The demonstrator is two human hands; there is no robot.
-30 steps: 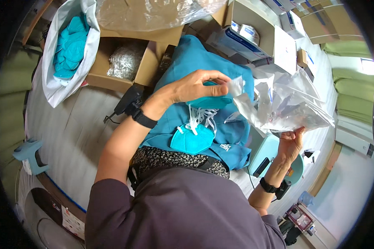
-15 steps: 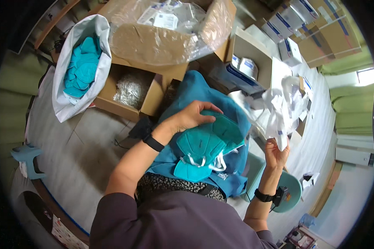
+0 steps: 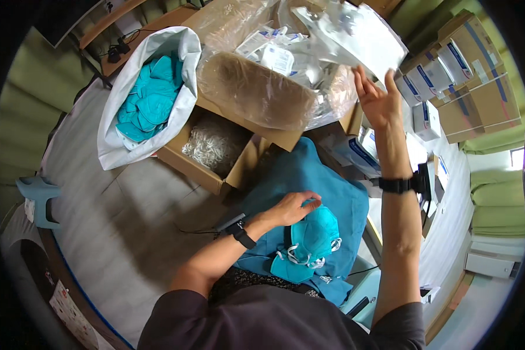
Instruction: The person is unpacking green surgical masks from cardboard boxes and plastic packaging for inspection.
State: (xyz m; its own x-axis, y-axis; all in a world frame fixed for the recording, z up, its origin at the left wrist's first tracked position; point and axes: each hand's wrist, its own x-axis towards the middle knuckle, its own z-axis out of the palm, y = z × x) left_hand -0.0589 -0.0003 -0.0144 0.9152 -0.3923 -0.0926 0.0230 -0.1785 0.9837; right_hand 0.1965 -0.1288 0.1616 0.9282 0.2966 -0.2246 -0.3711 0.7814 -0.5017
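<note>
OK, I'd steady the peaked teal fabric masks (image 3: 316,233) by the near edge of the blue cloth (image 3: 315,175), left hand (image 3: 297,209) curled (grip unclear), and ease the spread-open right hand (image 3: 379,102) clear of the crinkled translucent plastic bag (image 3: 364,36).

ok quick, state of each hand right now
Left hand: loosely curled at the teal masks; whether it grips one cannot be told.
Right hand: open, spread, by the plastic bag.
</note>
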